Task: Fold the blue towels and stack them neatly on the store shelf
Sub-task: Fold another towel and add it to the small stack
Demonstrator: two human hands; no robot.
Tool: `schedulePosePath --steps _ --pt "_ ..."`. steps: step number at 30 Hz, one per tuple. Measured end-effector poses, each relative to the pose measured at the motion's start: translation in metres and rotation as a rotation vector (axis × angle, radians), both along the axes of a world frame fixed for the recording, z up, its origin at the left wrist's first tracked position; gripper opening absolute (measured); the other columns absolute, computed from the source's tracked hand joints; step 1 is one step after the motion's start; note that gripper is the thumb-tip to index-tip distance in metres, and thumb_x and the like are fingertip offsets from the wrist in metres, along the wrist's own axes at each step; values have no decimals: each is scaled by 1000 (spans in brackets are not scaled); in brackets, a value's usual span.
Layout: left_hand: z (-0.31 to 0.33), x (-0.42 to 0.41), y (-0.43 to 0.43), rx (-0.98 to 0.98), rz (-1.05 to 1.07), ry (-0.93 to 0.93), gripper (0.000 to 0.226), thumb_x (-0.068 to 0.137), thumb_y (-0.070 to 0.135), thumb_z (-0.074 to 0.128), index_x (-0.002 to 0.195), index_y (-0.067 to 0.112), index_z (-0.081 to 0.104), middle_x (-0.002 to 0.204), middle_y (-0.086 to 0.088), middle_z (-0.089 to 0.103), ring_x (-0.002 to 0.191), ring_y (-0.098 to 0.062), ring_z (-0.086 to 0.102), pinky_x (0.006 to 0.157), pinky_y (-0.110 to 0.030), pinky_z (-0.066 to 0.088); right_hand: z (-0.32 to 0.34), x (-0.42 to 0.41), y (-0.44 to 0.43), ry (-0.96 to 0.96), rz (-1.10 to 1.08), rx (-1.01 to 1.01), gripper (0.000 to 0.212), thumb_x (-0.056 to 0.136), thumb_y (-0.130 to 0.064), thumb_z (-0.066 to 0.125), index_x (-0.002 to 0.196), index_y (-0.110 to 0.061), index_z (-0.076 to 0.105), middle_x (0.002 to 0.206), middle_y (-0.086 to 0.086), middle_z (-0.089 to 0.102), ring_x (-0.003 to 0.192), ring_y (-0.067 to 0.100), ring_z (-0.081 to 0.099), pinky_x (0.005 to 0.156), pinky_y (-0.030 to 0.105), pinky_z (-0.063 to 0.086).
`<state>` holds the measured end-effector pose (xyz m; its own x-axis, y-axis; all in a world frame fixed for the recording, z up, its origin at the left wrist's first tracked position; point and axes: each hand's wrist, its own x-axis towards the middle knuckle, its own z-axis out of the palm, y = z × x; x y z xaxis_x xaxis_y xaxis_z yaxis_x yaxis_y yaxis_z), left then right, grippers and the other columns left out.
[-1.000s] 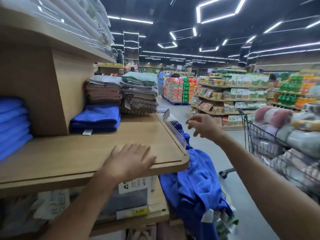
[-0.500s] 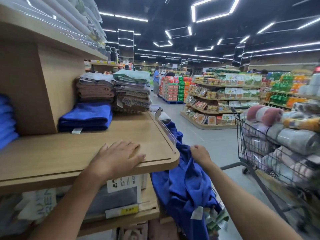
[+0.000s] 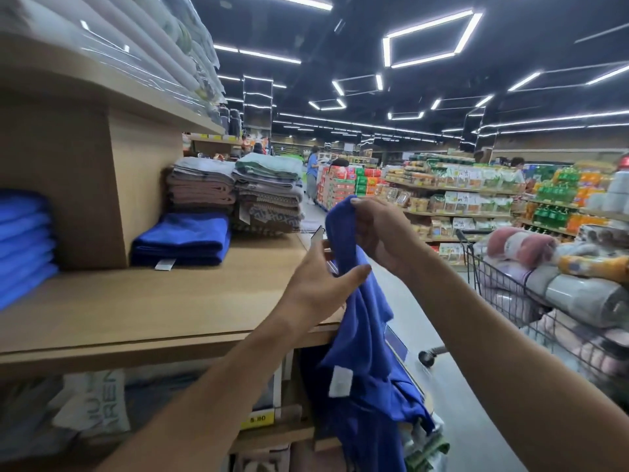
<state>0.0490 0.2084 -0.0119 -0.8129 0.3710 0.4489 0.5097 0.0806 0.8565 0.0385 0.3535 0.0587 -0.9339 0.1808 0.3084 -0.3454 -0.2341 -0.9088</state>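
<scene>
A loose blue towel (image 3: pixel 360 338) hangs down past the right end of the wooden shelf (image 3: pixel 146 301), a white label showing low on it. My right hand (image 3: pixel 381 233) grips its top edge, raised above shelf height. My left hand (image 3: pixel 320 287) pinches the cloth a little lower, thumb against the fabric. A folded blue towel (image 3: pixel 180 238) lies on the shelf by the upright panel. A stack of folded blue towels (image 3: pixel 23 240) fills the compartment at the far left.
Two piles of grey, brown and green towels (image 3: pixel 235 192) stand behind the folded blue one. A wire shopping cart (image 3: pixel 531 294) full of rolled blankets is at my right. The aisle floor (image 3: pixel 456 386) runs between shelf and cart. People stand far down the aisle.
My right hand has lifted the blue towel from low beside the shelf to above shelf height. My left hand has left the shelf top and taken hold of the towel.
</scene>
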Motion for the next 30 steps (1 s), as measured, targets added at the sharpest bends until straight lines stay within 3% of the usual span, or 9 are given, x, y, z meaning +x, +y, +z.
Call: schedulePosePath --steps 4,8,11,14,18,23,25,27,30 --pt "18 -14 -16 249 5 -99 13 91 19 55 99 18 64 89 0 71 79 -13 64 73 -33 53 16 18 -11 73 75 131 10 99 -9 61 94 -15 67 86 6 72 78 20 71 71 32 60" --pt "40 -30 -76 417 40 -130 29 104 4 41 91 15 65 82 1 69 79 -13 61 74 -25 50 -9 25 -2 33 -22 638 28 94 -14 71 121 -20 65 114 -1 65 71 6 69 57 26 57" --pt "49 -42 -129 272 -43 -225 23 103 15 50 102 6 71 98 -12 72 96 -26 64 89 -37 49 -45 23 -10 -63 -61 1193 58 85 -24 79 137 -28 54 125 -7 59 77 -3 68 63 28 58" --pt "43 -45 -172 127 -78 -286 16 94 14 63 100 14 78 106 -15 75 88 -22 73 75 -29 59 -51 25 -13 -55 -114 1526 51 77 -39 77 126 -34 62 117 -8 67 95 16 69 82 37 56" --pt "28 -44 -214 120 -10 -281 24 91 9 65 89 27 82 96 -8 78 76 -15 75 60 -19 56 -27 15 -7 -300 -51 1505 25 88 -21 71 112 -21 64 119 4 68 68 26 75 55 30 58" --pt "12 -39 -237 22 7 -240 15 95 21 66 100 30 78 105 -3 78 93 -16 75 70 -21 58 30 -24 -23 -193 -204 1448 14 92 -3 59 90 -17 64 99 12 73 68 26 76 67 47 64" --pt "11 -39 -239 60 11 -258 14 94 23 68 106 23 76 107 -3 78 98 -20 75 71 -23 59 60 -57 -46 64 -415 1481 15 89 -5 58 93 -18 65 104 10 72 80 27 73 70 39 60" --pt "9 -43 -239 150 37 -310 20 93 21 70 112 16 72 107 -6 77 96 -21 75 68 -23 59 79 -90 -76 279 -509 1438 26 88 -7 58 109 -17 70 118 12 68 106 31 65 91 42 53" --pt "-3 -48 -239 138 116 -345 19 94 14 67 113 12 68 100 -4 79 88 -17 76 64 -23 58 69 -126 -116 217 -364 1530 62 88 -8 62 148 -15 48 150 17 43 136 32 45 111 35 36"
